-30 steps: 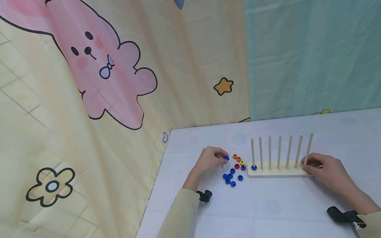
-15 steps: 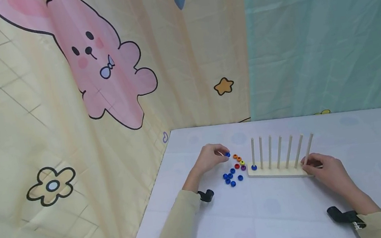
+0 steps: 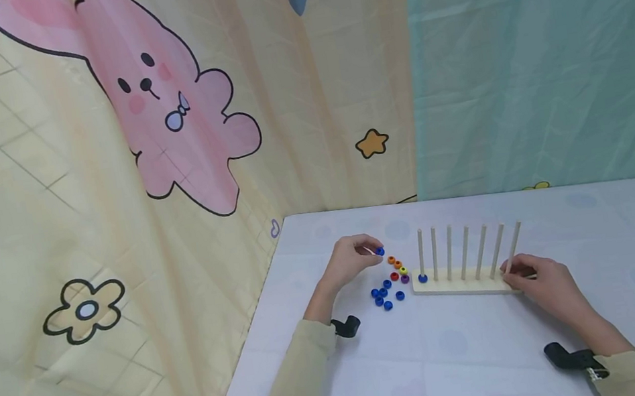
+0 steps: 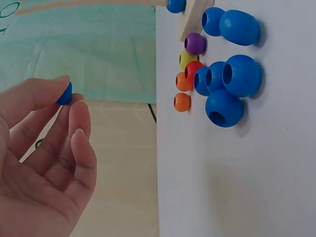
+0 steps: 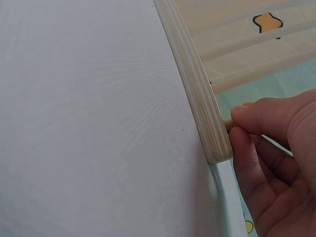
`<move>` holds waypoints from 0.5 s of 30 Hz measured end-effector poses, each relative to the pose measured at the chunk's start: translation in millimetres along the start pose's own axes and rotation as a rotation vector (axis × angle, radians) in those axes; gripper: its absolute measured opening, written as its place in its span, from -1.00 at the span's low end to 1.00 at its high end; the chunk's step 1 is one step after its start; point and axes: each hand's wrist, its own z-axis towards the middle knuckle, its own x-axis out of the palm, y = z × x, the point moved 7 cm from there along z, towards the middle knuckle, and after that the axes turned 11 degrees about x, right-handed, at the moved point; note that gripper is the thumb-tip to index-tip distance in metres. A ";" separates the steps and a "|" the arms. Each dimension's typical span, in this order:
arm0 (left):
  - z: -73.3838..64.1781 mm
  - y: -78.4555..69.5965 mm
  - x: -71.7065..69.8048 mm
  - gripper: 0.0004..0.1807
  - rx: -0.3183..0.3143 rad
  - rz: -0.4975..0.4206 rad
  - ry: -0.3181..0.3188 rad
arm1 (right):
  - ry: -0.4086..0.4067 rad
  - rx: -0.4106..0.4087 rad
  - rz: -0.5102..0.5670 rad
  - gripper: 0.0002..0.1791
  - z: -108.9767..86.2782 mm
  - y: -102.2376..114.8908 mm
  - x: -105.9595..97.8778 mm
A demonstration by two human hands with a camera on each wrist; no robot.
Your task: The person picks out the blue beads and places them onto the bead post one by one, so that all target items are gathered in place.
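Between thumb and fingertips my left hand (image 3: 352, 259) pinches a blue bead (image 4: 65, 94), held above the table to the left of the peg board. The wooden peg board (image 3: 457, 284) carries a row of upright pegs, and one blue bead (image 3: 423, 278) sits at the foot of its leftmost peg. At the board's right end my right hand (image 3: 541, 275) pinches the base of the last peg (image 5: 228, 124). Loose blue beads (image 4: 242, 75) lie on the table below my left hand, beside two orange beads (image 3: 391, 260), a yellow, a red and a purple bead (image 4: 195, 43).
A white cloth covers the table (image 3: 463, 367). Behind and to the left hang printed curtains (image 3: 326, 88) that meet the table's edges. Black camera mounts (image 3: 346, 326) are strapped to both wrists.
My left hand has risen slightly and moved a little away and to the right, with the blue bead in its fingertips. My right hand and the peg board have stayed put.
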 end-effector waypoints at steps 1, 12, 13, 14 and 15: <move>0.0 -1.1 -0.4 -0.76 0.000 -0.006 -0.007 | 0.000 0.000 0.000 -0.92 0.0 0.3 0.0; -0.2 -20.5 -5.3 -0.80 0.021 -0.090 -0.069 | -0.007 -0.005 0.007 -0.92 -0.2 1.1 -0.8; -0.1 -22.5 -5.6 -0.80 0.026 -0.093 -0.072 | -0.008 -0.006 0.007 -0.92 0.0 1.1 -0.9; -0.1 -24.4 -5.8 -0.80 0.032 -0.094 -0.074 | -0.007 -0.006 0.007 -0.92 0.0 1.1 -1.0; -0.1 -26.1 -6.1 -0.81 0.037 -0.095 -0.079 | -0.007 -0.005 0.007 -0.92 0.1 1.1 -1.1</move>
